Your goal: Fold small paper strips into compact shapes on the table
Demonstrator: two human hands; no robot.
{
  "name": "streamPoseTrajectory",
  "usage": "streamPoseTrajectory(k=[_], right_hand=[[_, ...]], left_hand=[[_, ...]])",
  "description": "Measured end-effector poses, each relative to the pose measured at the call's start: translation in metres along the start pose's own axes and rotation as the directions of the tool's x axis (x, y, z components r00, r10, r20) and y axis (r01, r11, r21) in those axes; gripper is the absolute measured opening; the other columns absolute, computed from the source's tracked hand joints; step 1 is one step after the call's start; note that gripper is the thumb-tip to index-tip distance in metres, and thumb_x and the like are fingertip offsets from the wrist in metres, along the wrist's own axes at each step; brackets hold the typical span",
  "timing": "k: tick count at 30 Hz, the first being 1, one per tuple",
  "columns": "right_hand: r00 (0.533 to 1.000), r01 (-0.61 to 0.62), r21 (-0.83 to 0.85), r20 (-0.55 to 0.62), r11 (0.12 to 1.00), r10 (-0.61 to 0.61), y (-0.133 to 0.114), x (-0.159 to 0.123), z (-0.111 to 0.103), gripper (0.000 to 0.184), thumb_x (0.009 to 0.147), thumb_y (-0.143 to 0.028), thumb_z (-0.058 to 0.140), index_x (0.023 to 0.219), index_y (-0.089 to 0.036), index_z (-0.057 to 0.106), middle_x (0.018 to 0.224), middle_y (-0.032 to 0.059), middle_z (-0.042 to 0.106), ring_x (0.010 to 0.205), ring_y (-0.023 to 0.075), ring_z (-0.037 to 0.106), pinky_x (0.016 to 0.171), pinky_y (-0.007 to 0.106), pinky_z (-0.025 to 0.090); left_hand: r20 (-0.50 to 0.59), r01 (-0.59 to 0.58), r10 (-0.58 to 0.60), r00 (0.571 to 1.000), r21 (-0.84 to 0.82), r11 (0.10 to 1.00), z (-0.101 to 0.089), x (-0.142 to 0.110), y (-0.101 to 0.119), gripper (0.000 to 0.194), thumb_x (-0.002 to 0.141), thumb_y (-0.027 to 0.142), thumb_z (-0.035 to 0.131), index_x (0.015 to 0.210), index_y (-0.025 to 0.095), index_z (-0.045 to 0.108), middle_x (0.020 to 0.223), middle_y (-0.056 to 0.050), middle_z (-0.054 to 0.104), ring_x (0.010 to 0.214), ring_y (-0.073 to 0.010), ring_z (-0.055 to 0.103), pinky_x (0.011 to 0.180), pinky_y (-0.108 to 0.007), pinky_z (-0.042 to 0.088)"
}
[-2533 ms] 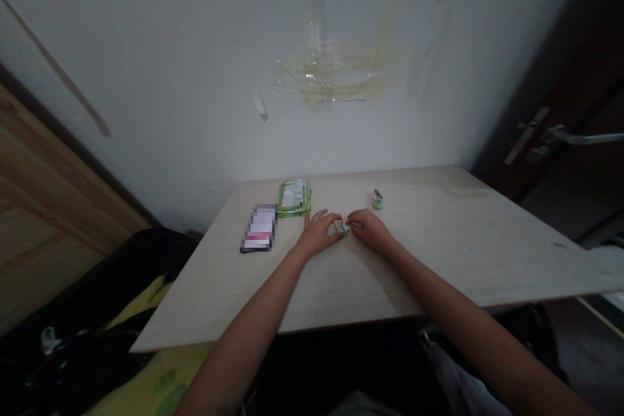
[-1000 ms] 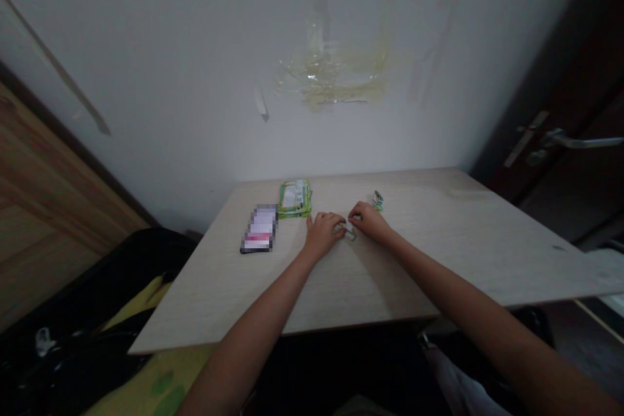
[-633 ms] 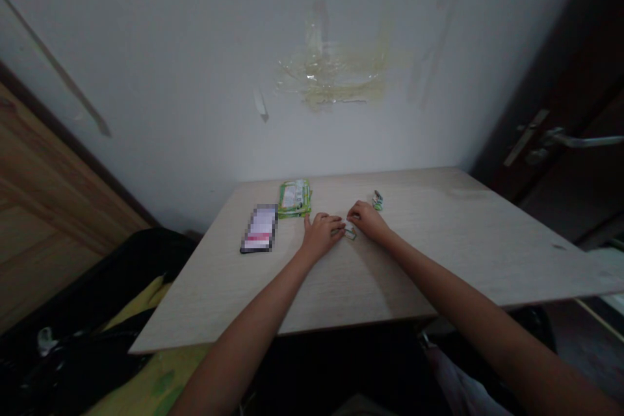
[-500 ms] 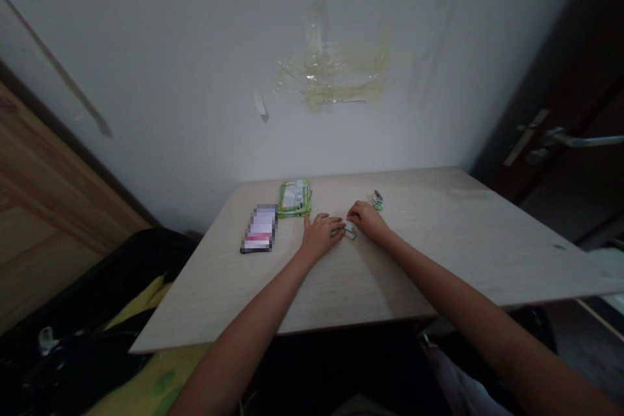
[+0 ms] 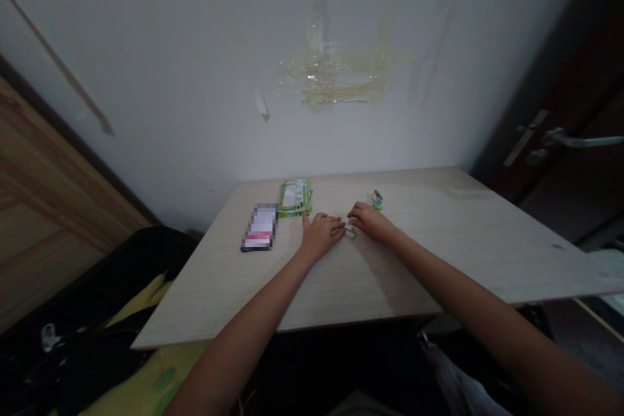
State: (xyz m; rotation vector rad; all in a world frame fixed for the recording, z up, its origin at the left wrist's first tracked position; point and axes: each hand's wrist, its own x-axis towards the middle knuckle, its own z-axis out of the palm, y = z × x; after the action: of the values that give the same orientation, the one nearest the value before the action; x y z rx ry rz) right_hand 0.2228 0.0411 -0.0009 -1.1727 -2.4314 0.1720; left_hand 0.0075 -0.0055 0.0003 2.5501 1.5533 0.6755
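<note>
A small white piece with green edges (image 5: 350, 231), perhaps a folded wrapper, lies on the table between my hands. My left hand (image 5: 322, 234) rests flat, its thumb spread away and its fingertips over the left side of this piece. Bent fingers of my right hand (image 5: 370, 220) are closed at the far right edge of the same piece, partly hiding it. Just beyond the right hand sits a small crumpled or folded green-and-white wrapper (image 5: 377, 200). Beyond the left hand is a stack of flat green packets (image 5: 295, 197) with white panels.
A phone (image 5: 260, 227) with a blurred screen lies left of my left hand on the pale wooden table (image 5: 468, 234). The table meets a wall (image 5: 195, 78) with peeling clear tape (image 5: 331, 81). At right is a dark door with a metal handle (image 5: 585, 140).
The fingers of my right hand have shifted slightly and lie lower on the small piece. My left hand stays in place.
</note>
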Motion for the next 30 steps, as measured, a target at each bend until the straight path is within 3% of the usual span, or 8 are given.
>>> streamPoseTrajectory(k=[17,30], right_hand=[[0.998,0.003,-0.135,0.068,0.991,0.006,-0.008,-0.017,-0.009,0.031,0.092,-0.029,0.061,0.12,-0.02,0.07,0.112,0.0118,0.064,0.099,0.0215,0.063,0.085,0.029,0.049],[0.996,0.071,0.041,0.045,0.997,-0.072,0.003,-0.025,-0.006,0.038,0.09,-0.032,0.062,0.125,-0.018,0.068,0.118,0.0123,0.064,0.106,0.022,0.061,0.096,0.034,0.049]], left_hand=[[-0.004,0.005,-0.005,1.0,-0.008,1.0,0.003,-0.001,-0.001,0.029,0.093,0.049,0.054,0.115,0.041,0.071,0.13,0.004,0.068,0.122,-0.0294,0.051,0.115,-0.069,0.004],[0.013,0.024,-0.024,1.0,-0.012,1.0,0.003,-0.001,-0.001,0.03,0.094,0.052,0.052,0.116,0.042,0.069,0.131,0.004,0.067,0.124,-0.0285,0.05,0.115,-0.069,0.005]])
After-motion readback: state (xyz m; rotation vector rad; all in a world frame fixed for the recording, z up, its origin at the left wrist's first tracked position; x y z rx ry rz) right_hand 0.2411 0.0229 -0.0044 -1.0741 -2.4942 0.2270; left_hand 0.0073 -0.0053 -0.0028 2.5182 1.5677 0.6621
